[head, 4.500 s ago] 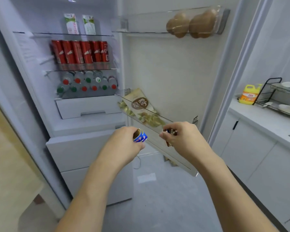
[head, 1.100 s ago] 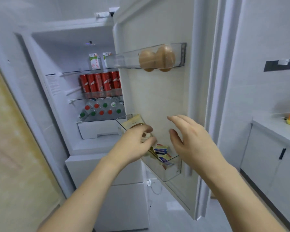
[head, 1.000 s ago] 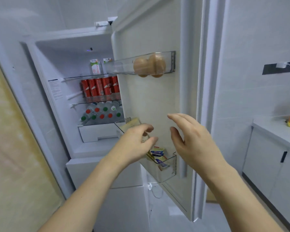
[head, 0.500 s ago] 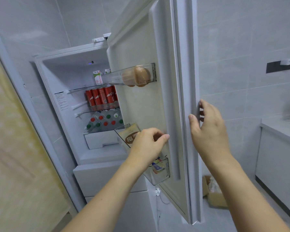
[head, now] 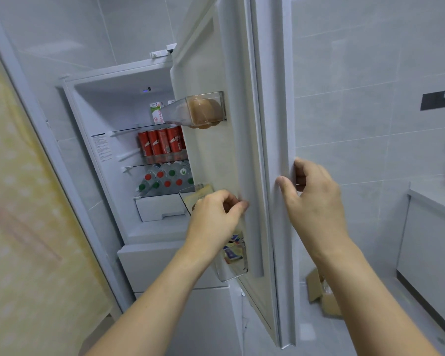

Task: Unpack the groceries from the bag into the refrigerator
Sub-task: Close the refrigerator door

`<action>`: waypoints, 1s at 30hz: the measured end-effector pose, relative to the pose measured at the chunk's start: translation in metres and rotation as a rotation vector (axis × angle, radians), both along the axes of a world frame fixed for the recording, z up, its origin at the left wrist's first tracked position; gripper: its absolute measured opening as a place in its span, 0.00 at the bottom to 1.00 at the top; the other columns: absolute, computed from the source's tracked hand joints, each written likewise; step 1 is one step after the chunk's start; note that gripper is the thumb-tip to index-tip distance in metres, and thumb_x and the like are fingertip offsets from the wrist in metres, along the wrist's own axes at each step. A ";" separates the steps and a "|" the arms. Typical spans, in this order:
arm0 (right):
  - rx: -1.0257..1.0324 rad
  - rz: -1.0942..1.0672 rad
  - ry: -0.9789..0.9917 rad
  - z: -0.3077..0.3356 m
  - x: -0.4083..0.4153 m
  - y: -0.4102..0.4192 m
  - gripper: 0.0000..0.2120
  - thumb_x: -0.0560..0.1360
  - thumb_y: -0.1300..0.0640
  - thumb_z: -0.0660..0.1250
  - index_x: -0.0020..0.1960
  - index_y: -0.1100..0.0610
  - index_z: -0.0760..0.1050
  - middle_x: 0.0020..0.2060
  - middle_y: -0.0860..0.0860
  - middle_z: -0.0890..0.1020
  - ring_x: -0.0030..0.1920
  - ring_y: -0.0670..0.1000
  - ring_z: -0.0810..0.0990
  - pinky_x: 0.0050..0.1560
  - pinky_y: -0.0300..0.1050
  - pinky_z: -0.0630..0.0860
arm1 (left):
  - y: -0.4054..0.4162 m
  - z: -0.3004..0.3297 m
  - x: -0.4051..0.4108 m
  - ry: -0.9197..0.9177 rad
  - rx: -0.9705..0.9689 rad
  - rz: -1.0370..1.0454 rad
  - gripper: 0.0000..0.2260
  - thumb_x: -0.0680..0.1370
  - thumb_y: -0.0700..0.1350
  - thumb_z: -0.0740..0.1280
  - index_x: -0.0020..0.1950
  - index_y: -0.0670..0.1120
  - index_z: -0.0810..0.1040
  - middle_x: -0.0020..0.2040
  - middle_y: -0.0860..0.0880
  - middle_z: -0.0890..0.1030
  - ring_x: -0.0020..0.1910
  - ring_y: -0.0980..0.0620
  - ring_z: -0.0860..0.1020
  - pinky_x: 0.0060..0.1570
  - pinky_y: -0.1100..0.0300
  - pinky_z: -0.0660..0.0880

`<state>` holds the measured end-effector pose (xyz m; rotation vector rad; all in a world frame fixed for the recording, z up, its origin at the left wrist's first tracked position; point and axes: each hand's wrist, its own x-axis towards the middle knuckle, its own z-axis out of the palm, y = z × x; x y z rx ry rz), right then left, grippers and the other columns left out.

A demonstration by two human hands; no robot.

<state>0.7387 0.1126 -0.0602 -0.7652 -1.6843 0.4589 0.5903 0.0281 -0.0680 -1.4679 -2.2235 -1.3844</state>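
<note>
Unpacking looks finished; I judge door-closing in hand. My right hand (head: 310, 199) grips the refrigerator door (head: 267, 124) edge (left hand (head: 213, 217) loosely curled, empty). Next: swing it shut.

The walls (head: 370, 73) were covered with large pale grey tiles, under cool and even light. A dark socket plate (head: 433, 100) was fixed on the right wall. Below it stood a white cabinet (head: 427, 247) with a pale countertop. The floor (head: 370, 335) was grey, and a cardboard box (head: 323, 296) lay there. A yellowish patterned surface (head: 18, 227) filled the left side.
</note>
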 end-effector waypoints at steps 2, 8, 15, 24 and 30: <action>0.049 0.034 0.037 -0.001 -0.005 -0.009 0.10 0.77 0.57 0.68 0.57 0.58 0.76 0.46 0.51 0.79 0.47 0.52 0.79 0.50 0.54 0.77 | -0.013 -0.001 -0.005 -0.032 0.018 0.003 0.08 0.74 0.51 0.72 0.39 0.49 0.80 0.33 0.53 0.79 0.37 0.53 0.78 0.38 0.57 0.74; 0.163 0.160 0.103 -0.003 -0.030 -0.039 0.06 0.76 0.57 0.70 0.51 0.58 0.78 0.41 0.49 0.79 0.41 0.48 0.79 0.43 0.34 0.74 | -0.054 -0.002 -0.022 -0.094 0.073 0.077 0.05 0.75 0.48 0.71 0.41 0.51 0.78 0.35 0.54 0.80 0.37 0.57 0.79 0.37 0.60 0.75; 0.352 0.356 0.040 -0.002 -0.075 -0.055 0.14 0.75 0.50 0.69 0.54 0.60 0.78 0.46 0.46 0.78 0.47 0.41 0.74 0.52 0.26 0.68 | -0.099 0.002 -0.050 -0.086 0.162 0.195 0.02 0.78 0.44 0.67 0.46 0.50 0.78 0.40 0.56 0.80 0.41 0.59 0.78 0.39 0.68 0.72; 0.459 0.618 -0.041 -0.001 -0.151 -0.072 0.22 0.80 0.51 0.62 0.72 0.55 0.69 0.70 0.50 0.71 0.70 0.41 0.66 0.68 0.30 0.62 | -0.145 0.006 -0.078 -0.215 0.395 0.139 0.17 0.77 0.60 0.64 0.63 0.56 0.70 0.58 0.60 0.77 0.59 0.63 0.76 0.59 0.58 0.75; 0.528 0.594 -0.205 0.005 -0.207 -0.054 0.32 0.77 0.54 0.67 0.77 0.53 0.58 0.78 0.52 0.54 0.78 0.52 0.54 0.74 0.47 0.56 | -0.152 0.019 -0.099 -0.055 0.360 0.267 0.22 0.79 0.56 0.65 0.71 0.55 0.62 0.58 0.66 0.72 0.60 0.61 0.74 0.55 0.69 0.72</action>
